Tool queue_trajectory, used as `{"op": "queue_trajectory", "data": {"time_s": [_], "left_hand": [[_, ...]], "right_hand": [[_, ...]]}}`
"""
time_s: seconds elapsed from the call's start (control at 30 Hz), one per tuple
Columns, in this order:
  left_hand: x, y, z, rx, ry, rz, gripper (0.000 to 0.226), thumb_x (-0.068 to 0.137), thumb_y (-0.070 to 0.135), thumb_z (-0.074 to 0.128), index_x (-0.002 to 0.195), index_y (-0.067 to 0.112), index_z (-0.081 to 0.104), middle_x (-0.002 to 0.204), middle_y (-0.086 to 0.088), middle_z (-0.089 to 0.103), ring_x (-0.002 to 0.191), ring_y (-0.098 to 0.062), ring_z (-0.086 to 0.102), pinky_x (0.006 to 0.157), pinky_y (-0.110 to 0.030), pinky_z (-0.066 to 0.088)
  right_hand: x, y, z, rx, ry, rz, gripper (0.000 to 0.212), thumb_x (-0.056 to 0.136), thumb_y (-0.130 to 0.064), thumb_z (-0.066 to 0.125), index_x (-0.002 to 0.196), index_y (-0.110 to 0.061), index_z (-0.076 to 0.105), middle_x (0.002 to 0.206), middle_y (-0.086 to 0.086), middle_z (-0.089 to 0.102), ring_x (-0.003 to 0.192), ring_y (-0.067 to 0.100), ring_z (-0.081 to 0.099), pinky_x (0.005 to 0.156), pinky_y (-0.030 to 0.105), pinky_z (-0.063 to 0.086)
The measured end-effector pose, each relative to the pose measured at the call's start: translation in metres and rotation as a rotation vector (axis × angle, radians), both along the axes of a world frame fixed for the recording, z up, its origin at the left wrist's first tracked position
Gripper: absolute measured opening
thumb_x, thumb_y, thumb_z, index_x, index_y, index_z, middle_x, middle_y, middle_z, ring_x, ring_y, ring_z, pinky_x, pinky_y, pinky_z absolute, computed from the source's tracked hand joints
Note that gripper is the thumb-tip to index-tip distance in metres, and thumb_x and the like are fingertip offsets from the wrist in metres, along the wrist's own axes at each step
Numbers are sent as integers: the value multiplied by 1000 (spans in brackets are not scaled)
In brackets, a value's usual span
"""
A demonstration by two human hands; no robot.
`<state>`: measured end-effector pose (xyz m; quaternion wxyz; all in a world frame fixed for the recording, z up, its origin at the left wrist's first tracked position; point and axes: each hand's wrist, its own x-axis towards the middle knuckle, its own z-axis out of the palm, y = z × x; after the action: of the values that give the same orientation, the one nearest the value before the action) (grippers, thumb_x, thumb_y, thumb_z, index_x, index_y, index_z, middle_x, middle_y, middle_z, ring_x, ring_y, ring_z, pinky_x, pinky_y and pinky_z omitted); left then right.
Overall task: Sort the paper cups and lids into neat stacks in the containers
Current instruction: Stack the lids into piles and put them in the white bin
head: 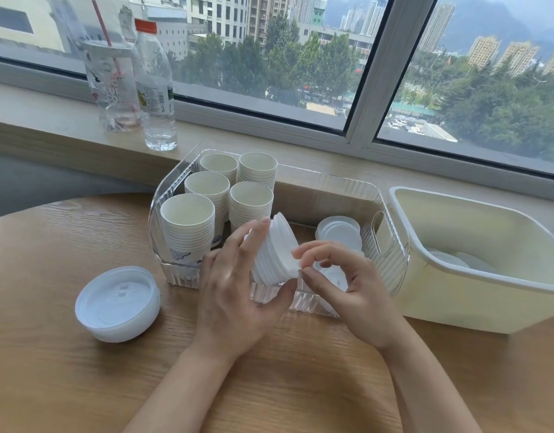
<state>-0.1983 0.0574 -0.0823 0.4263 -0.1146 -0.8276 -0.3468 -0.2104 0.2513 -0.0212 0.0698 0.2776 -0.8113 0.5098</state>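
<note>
Both our forearms reach in from the near edge of the round wooden desk point(66, 370), and we've got action right above its middle: our left hand point(235, 295) wraps its fingers and thumb around a tilted stack of white plastic lids point(275, 251), holding it in the air just in front of the clear ribbed plastic container point(391, 245). Our right hand point(347, 289) comes in beside it, thumb and forefinger pinching the rim of the lid at the stack's lower end. Inside that clear container, five stacks of white paper cups point(188, 226) stand upright, filling its left half, while a low pile of translucent lids point(339, 232) sits in its right half. Over toward the desk's left side, a second pile of white lids point(117, 303) rests on the wood, well apart from the container. At the right edge sits a cream plastic bin point(475, 276), touching the clear one, with a few lids lying at its bottom.
</note>
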Motion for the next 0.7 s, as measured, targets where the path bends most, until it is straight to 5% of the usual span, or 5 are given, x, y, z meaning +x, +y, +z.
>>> {"op": "queue_trajectory", "data": {"time_s": [0.27, 0.5, 0.7], "left_hand": [[3, 7, 0, -44, 25, -95, 78, 93, 54, 72, 157, 24, 39, 153, -5, 53, 140, -17, 53, 103, -42, 49], [6, 10, 3, -76, 9, -165, 76, 95, 48, 71, 157, 21, 37, 155, -10, 51, 143, -22, 51, 102, -50, 51], [7, 9, 5, -83, 6, -196, 77, 93, 45, 74, 155, 19, 38, 153, -12, 52, 142, -26, 52, 101, -53, 51]], "right_hand": [[-2, 3, -2, -67, -36, 21, 18, 82, -43, 84, 81, -27, 75, 123, -7, 65, 129, 25, 58, 107, 41, 46], [-3, 10, 0, -94, -92, 72, 77, 81, -36, 87, 149, -30, 54, 153, -3, 54, 144, 24, 48, 108, 48, 50], [-3, 13, -2, -74, -115, 104, 83, 83, -19, 87, 156, -22, 47, 149, 0, 60, 141, 27, 54, 111, 56, 47]]}}
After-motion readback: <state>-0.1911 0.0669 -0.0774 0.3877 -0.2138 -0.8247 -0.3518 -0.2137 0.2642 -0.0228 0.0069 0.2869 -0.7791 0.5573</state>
